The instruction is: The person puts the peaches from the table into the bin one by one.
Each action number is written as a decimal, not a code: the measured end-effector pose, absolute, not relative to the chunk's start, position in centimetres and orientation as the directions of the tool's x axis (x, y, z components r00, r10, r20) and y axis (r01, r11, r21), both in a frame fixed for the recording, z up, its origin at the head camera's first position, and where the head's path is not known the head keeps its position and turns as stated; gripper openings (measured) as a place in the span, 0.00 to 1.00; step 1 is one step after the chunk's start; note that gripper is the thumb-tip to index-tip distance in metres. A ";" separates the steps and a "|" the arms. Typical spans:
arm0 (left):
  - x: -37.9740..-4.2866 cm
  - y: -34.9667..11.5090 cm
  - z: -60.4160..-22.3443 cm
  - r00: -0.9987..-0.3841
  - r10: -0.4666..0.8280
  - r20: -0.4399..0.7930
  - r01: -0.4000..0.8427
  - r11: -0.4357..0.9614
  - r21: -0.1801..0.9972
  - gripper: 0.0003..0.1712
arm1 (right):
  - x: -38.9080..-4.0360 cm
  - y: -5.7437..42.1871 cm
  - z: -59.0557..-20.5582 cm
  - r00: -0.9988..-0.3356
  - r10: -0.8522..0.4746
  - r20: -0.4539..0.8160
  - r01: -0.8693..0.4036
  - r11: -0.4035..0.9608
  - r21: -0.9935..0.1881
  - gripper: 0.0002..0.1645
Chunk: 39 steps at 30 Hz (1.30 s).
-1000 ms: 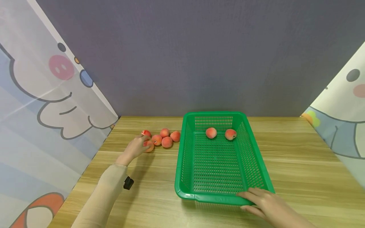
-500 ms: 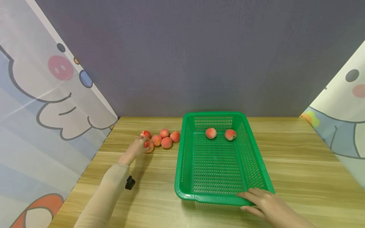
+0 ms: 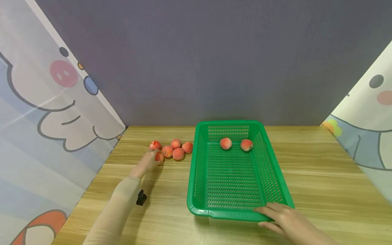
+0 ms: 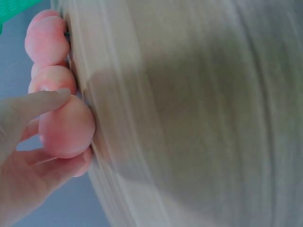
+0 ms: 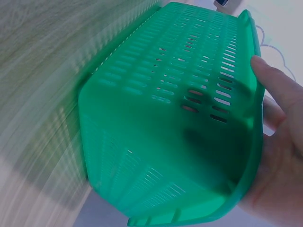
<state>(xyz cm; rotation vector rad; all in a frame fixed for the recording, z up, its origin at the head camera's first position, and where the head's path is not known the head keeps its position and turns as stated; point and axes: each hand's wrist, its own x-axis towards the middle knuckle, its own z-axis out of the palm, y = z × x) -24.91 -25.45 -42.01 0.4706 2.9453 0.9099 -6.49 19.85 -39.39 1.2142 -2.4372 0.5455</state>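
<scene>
In the head view my left hand (image 3: 147,162) is at the left end of a group of peaches on the table. Its thumb and fingers are around the nearest peach (image 3: 159,157); in the left wrist view the thumb lies on one side of this peach (image 4: 68,127) and the fingers on the other, low by the table. A redder peach (image 3: 155,145) sits just behind the hand. My right hand (image 3: 284,217) grips the near right rim of a green plastic basket (image 3: 235,214), fingers over the edge and thumb outside. Two peaches (image 3: 226,143) lie apart at the basket's far end.
Several other peaches (image 3: 178,153) sit close together between my left hand and the basket's left wall. A grey wall (image 3: 196,68) rises behind the wooden table (image 3: 171,204). Cartoon-printed curtains (image 3: 76,129) flank both sides. A small black device (image 3: 141,197) is on my left wrist.
My left hand has shifted slightly right and closed around the nearest peach, covering more of it. The right hand and the basket have stayed in place.
</scene>
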 end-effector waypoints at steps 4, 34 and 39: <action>-24.8 -25.8 -42.5 -0.950 0.271 0.153 0.307 0.896 0.320 0.20 | -6.4 19.9 -39.4 -0.569 -0.671 0.475 -0.808 0.563 -0.173 0.18; -23.9 -26.3 -40.3 -0.976 0.211 0.045 0.214 0.915 0.342 0.26 | -6.2 19.9 -39.2 -0.606 -0.665 0.436 -0.783 0.597 -0.177 0.18; -23.8 -25.9 -39.1 -0.965 0.244 0.093 0.261 0.899 0.351 0.26 | -6.2 19.8 -39.2 -0.608 -0.662 0.438 -0.779 0.605 -0.168 0.18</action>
